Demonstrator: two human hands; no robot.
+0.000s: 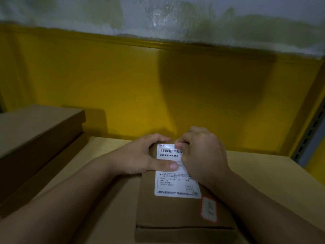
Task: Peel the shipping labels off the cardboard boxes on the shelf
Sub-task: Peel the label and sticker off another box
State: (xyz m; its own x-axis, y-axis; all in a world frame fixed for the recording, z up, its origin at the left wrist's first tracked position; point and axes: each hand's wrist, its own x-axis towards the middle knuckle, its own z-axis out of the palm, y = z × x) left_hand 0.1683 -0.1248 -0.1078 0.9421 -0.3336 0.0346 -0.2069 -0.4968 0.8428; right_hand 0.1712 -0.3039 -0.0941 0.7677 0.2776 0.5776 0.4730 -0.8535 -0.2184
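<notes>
Far left: two flat cardboard boxes, stacked, lying on the shelf.
Centre: small cardboard box flat on the shelf, white shipping label stuck on its top face.
Left hand: fingers curled over the box's far edge, thumb pressing on the label; grip closed on the box.
Right hand: grip pinches the label's far right corner. The label is wrinkled between the hands.
Red-bordered sticker just right of the label's near corner.
Far right: slotted metal upright.
</notes>
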